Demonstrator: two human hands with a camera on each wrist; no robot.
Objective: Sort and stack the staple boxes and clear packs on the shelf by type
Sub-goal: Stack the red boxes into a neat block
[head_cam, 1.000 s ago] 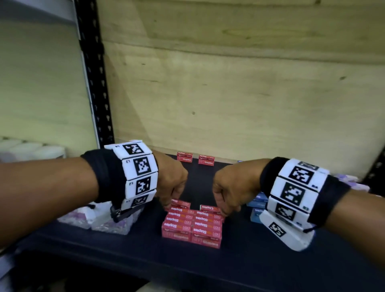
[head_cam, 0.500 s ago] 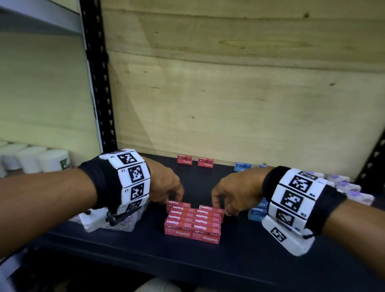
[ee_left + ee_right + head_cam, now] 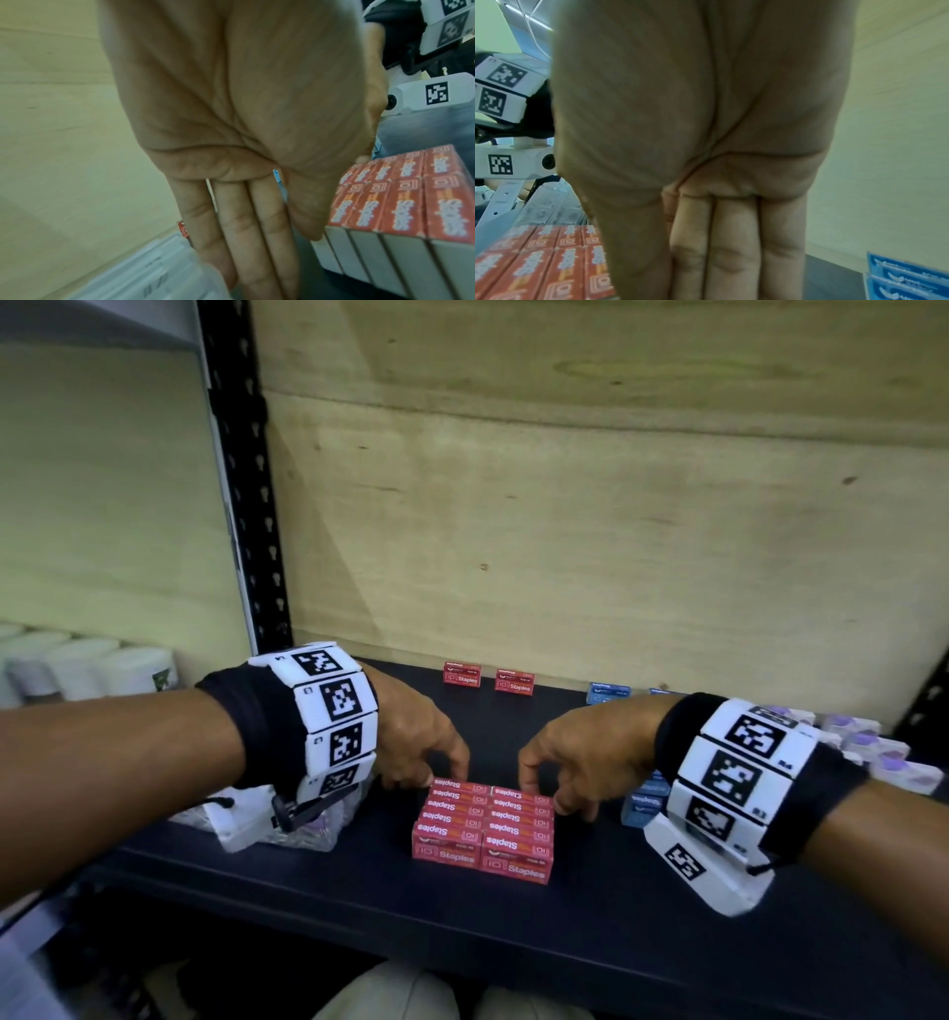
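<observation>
Dim greenish indoor light, dark shelf (image 3: 590, 932) in shadow, wide-angle bending at edges, wrist views soft and blurred

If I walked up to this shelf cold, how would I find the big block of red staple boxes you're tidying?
Look at the dark shelf board in front of the plywood back wall. Near its front edge, between the left hand and right hand, sits the red block, many boxes packed tightly together. Unlike the two loose red boxes standing apart at the back, and the blue boxes to its right, it is red and bunched.
</observation>
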